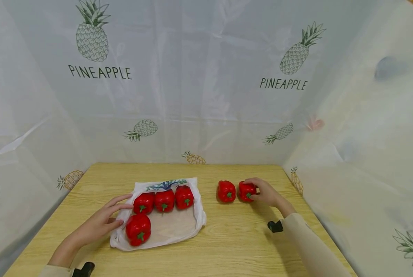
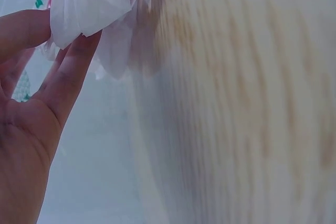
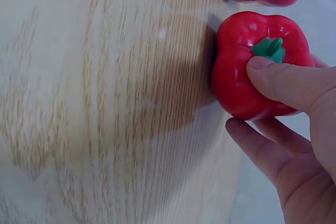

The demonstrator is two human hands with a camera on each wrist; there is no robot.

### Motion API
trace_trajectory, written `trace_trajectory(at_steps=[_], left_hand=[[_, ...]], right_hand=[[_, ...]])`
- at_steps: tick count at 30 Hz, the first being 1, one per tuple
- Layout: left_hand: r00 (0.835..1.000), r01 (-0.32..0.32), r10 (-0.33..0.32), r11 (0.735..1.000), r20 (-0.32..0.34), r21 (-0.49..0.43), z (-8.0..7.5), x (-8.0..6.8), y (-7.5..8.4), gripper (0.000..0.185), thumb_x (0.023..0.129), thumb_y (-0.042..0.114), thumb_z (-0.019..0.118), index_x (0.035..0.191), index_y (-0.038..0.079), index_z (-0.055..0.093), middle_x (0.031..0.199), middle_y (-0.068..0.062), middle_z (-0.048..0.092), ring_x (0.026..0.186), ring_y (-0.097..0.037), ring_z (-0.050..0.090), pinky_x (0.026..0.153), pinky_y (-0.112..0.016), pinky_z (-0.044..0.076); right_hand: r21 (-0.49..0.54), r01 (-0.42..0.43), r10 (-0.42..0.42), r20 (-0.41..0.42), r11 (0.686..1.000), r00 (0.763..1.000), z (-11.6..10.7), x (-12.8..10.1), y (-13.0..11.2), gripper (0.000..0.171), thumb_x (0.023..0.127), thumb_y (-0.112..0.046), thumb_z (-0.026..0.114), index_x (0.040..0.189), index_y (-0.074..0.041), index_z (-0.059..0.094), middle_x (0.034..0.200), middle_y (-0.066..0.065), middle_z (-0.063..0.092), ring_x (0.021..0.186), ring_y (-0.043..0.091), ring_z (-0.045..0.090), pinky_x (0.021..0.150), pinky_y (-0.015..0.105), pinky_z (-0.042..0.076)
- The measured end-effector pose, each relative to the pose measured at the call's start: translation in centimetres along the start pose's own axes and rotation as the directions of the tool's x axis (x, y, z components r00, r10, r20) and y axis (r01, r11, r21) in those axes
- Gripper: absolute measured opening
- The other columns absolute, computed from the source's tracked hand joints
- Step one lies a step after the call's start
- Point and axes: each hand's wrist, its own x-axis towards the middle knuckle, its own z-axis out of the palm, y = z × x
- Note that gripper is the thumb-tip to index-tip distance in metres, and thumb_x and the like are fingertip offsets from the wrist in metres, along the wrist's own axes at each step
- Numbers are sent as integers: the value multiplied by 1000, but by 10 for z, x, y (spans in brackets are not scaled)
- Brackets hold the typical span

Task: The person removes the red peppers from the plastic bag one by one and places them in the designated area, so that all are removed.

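At the right of the table, my right hand (image 1: pixel 266 193) grips a red bell pepper (image 3: pixel 236 72) with a green stem. The thumb lies across its front by the stem, and the fingertips are at its side and behind it. Another red bell pepper (image 1: pixel 226 191) sits just left of it. My left hand (image 1: pixel 100 221) has its fingers spread and extended, the tips touching the left side of a white plastic bag (image 1: pixel 173 229). Inside the bag's wide mouth, three red bell peppers (image 1: pixel 164 201) line the back, with one more pepper (image 1: pixel 138 229) at the front left.
Everything rests on a wood-grain table (image 1: pixel 223 238). A pale curtain (image 1: pixel 199 88) printed with pineapples hangs behind the table and along both sides. A black wrist device (image 1: pixel 275 226) sits by the right sleeve, and another black device (image 1: pixel 83 270) is at the left wrist.
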Motion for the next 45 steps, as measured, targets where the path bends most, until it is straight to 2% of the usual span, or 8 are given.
trace_trajectory(at_steps=[9, 24, 35, 37, 41, 45], left_hand=[[1000, 16, -16, 1000, 9, 0, 0, 2, 2, 49, 94, -5, 75, 139, 12, 65, 164, -21, 37, 143, 17, 25, 84, -48, 64], [1000, 25, -25, 1000, 6, 16, -1, 1, 1, 47, 95, -1, 76, 138, 15, 66, 165, -19, 37, 144, 17, 23, 85, -55, 62], [998, 56, -56, 998, 18, -20, -1, 2, 2, 46, 96, 2, 76, 139, 16, 66, 167, -17, 36, 142, 18, 23, 86, -56, 62], [998, 55, -55, 998, 17, -20, -2, 2, 2, 47, 96, 2, 76, 139, 16, 66, 167, -17, 35, 142, 18, 23, 86, -56, 62], [998, 53, -53, 998, 18, -18, -2, 2, 2, 47, 96, 1, 76, 139, 15, 66, 167, -17, 35, 142, 18, 24, 86, -56, 62], [998, 54, -54, 998, 18, -14, -1, 2, 2, 47, 96, 1, 76, 139, 16, 66, 166, -18, 35, 142, 17, 24, 86, -56, 62]], right_hand=[[0, 1, -1, 5, 1000, 1000, 1, 0, -3, 54, 93, 7, 76, 144, 3, 57, 146, 28, 56, 131, 49, 57, 100, 59, 56], [-8, -5, 5, 3, 1000, 1000, 3, 1, -5, 54, 93, 9, 75, 143, 2, 56, 151, 31, 52, 136, 54, 51, 105, 65, 50], [5, -4, 3, 52, 1000, 999, -2, -5, -9, 63, 92, 14, 72, 150, 3, 52, 162, 33, 39, 143, 59, 41, 93, 60, 59], [7, 13, -13, 51, 1000, 999, -5, -6, -11, 64, 91, 14, 72, 151, 2, 51, 162, 34, 38, 144, 60, 39, 93, 63, 58], [-16, 38, -38, 28, 999, 999, -9, -6, -15, 62, 92, 15, 71, 150, 1, 53, 162, 33, 39, 145, 59, 38, 104, 73, 47], [-39, 16, -16, -1, 999, 1000, -11, -3, -22, 58, 95, 7, 71, 150, 1, 54, 161, 33, 40, 145, 58, 39, 110, 74, 41]])
